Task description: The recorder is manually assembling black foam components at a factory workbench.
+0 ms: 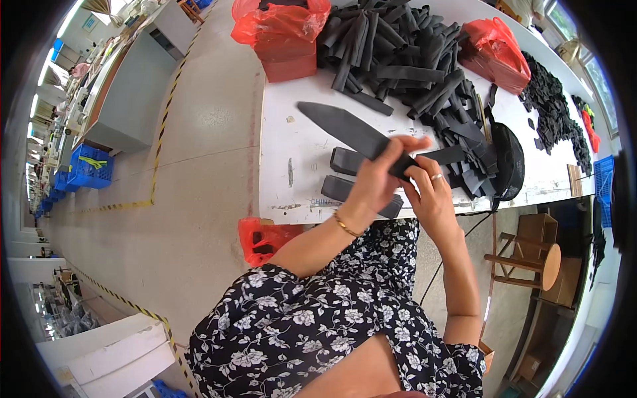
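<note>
A long, flat black strip [342,126] with a rounded, narrowing tip slants up and left over the white table [279,142]. My left hand [378,182], with a bracelet at the wrist, is wrapped round its lower part. The fingers of my right hand [432,198], one wearing a ring, close on the strip's near end. Below the strip lie two flat black pieces [344,161], partly hidden by my left hand and forearm. Beyond my hands a large heap of similar black strips [398,50] covers the far part of the table.
Red plastic bags [285,40] stand at the table's far left and beyond the heap. Small black pieces [554,113] are spread at the far right. A black round-edged object [509,162] sits right of the heap. A wooden stool [549,266] is on the floor at right.
</note>
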Tool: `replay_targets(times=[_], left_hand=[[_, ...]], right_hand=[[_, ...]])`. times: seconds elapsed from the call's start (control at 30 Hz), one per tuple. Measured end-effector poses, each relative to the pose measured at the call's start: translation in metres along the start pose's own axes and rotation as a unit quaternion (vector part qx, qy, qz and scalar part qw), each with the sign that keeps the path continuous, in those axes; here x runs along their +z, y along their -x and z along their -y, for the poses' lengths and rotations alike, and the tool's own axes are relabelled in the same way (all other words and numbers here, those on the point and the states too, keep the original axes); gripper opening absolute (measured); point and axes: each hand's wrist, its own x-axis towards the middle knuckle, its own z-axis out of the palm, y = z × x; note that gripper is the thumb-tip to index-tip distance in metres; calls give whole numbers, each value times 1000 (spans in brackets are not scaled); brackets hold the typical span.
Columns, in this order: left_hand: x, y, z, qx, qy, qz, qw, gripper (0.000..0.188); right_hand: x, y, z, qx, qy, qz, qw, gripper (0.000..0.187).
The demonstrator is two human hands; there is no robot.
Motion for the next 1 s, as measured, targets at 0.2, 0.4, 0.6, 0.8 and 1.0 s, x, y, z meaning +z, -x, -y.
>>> replay_targets(times=[0.2,0.4,0.6,0.8,1.0], left_hand=[[8,-2,-17,67,79,-70,992,36],[13,4,-10,106,35,-49,993,33],[9,9,3,87,62,-13,994,31],[5,9,5,74,87,-1,993,30],[1,11,7,61,81,-11,995,36]], right_hand=[[-1,9,-15,-14,-5,-1,1000,25],[-6,1,-12,-78,-12,-39,996,26],[0,4,-12,-88,-30,-52,994,26],[2,2,-12,-87,-31,-49,995,26],[9,5,-11,-86,-35,-43,995,24]])
